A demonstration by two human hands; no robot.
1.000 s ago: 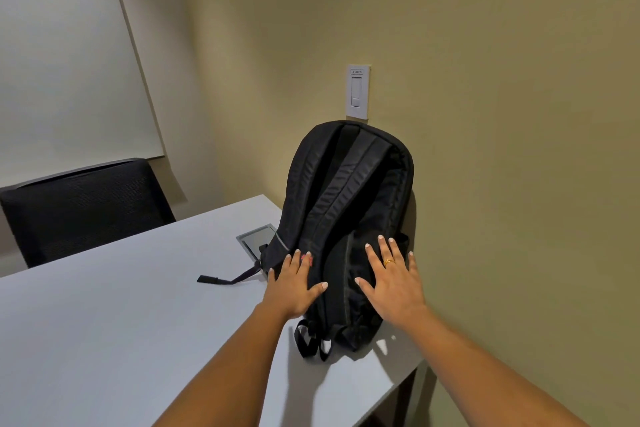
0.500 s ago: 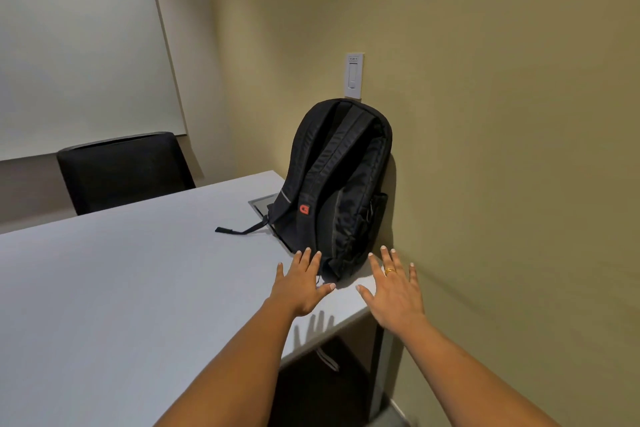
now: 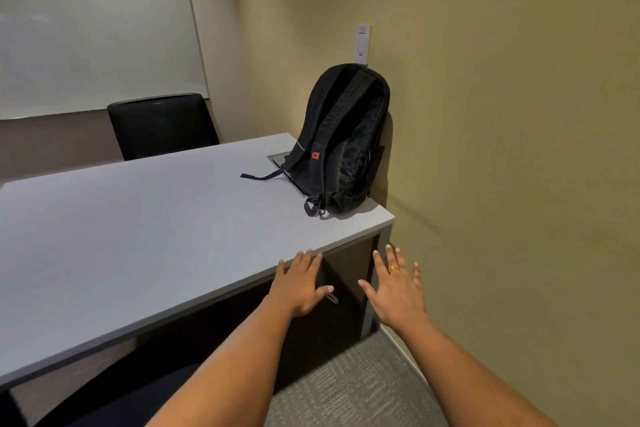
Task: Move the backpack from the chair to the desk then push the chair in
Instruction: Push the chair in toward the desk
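No words or numbers can be read. The black backpack [image 3: 343,142], on the desk beyond the open left hand [image 3: 300,282], bears a small red-orange logo mark [image 3: 315,156] on its shoulder strap; its shape is too small to make out. The white wall switch plate [image 3: 362,44], above the backpack and well beyond the right hand [image 3: 398,288], carries tiny print, illegible.

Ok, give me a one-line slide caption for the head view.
Backpack stands upright on the desk corner against the wall; both hands, left and right, open and empty.

Black backpack [image 3: 341,146], red logo [image 3: 315,156]; grey desk [image 3: 145,229]; olive wall [image 3: 502,114]; grey carpet [image 3: 346,388].
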